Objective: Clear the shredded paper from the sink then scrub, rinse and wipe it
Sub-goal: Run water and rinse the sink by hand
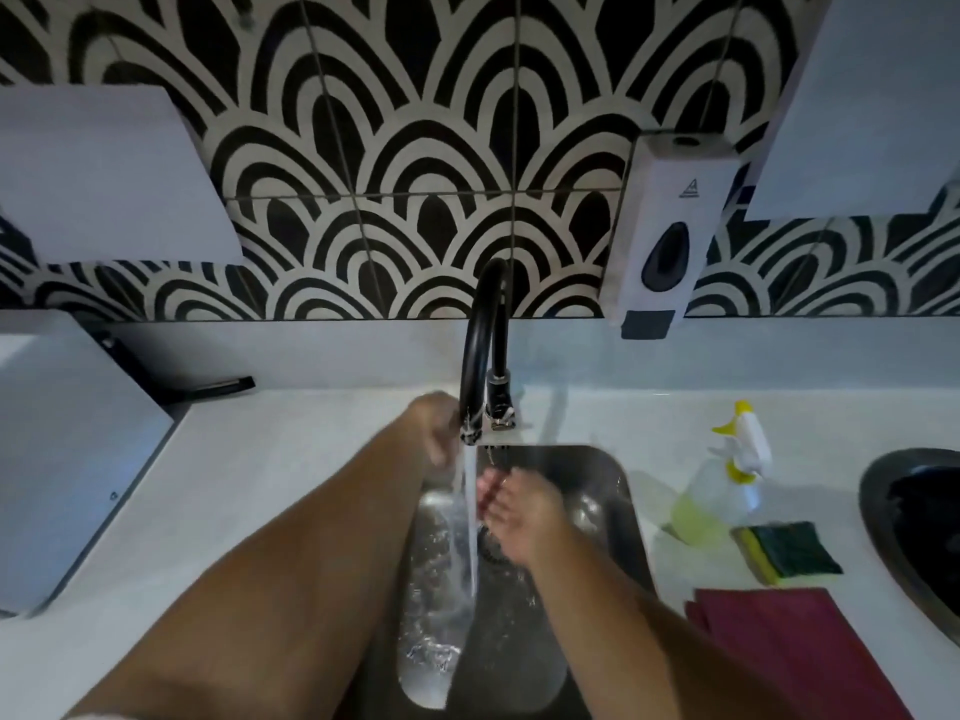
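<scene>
Water (467,511) is running from the black tap (483,330) into the steel sink (631,511), which is sitting dead centre in the bench (260,485). No shredded paper is showing in the basin. The left hand (434,431) is reaching up to the spout, likely steering the flow, but it's too blurred to tell its grip. The right hand (519,511) is cupping beside the stream, fingers (491,485) loosely curled and grasping nothing, seemingly rinsing. At 3 o'clock the sponge (792,550) and cloth (779,641) are lying ready for wiping.
</scene>
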A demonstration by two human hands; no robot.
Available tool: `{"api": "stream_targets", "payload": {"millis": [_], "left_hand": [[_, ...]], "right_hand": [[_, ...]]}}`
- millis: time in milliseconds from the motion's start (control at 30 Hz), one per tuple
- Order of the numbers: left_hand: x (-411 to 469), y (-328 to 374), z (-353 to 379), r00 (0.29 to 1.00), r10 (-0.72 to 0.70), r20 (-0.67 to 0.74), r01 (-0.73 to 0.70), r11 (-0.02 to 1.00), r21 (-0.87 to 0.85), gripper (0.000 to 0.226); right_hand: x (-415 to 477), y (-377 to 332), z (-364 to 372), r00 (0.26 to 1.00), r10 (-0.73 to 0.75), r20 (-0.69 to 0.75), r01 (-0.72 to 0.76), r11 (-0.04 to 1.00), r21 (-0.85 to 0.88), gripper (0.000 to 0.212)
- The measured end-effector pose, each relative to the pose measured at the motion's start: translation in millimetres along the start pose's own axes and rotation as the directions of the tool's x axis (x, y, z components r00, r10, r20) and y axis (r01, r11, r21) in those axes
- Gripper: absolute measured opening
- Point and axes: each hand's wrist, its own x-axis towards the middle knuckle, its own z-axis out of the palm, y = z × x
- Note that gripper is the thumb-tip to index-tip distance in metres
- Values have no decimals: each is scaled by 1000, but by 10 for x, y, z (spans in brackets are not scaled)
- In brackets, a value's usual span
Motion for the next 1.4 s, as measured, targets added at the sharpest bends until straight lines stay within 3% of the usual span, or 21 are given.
{"api": "stream_targets", "payload": {"millis": [100,167,233,333,467,567,700,800,933,1167,1300,1400], "left_hand": [[-200,666,220,976,180,120,-158,972,-177,18],[-352,916,371,940,281,196,-205,920,-335,25],[-416,1057,430,914,333,230,-229,894,-385,26],[-413,956,356,912,302,279,-233,938,-255,31],[-250,586,173,962,244,126,-240,970,-50,36],[-141,338,53,978,205,38,-207,977,56,36],[-157,11,-48,984,181,2,-181,983,41,29],[-246,-228,-47,986,136,101,-133,991,-37,11],[-207,-468,-31,990,15,138,-16,1000,4,29],[-216,-688,-169,985,-152,75,148,987,58,31],[-365,-570,-234,991,-121,52,114,985,126,26],[-546,-257,-277,991,-79,111,38,944,329,21]], "right_hand": [[-26,235,-9,994,92,59,-96,994,62,32],[-38,316,5,986,130,101,-144,978,149,29],[-23,351,0,975,187,121,-208,960,188,30],[-55,308,-15,981,162,106,-178,970,163,19],[-73,112,-1,993,49,105,-56,997,58,11],[-94,-225,66,998,-6,55,-5,978,210,13],[-288,-800,447,995,-96,18,83,934,348,10],[-469,-1338,933,975,-215,55,182,917,355,14],[-665,-1775,1362,969,-228,94,173,901,398,21],[-562,-1229,944,949,-302,89,267,921,285,24],[-354,-681,510,972,-231,38,221,958,185,24],[-257,-293,239,990,-143,5,142,986,85,26]]}}
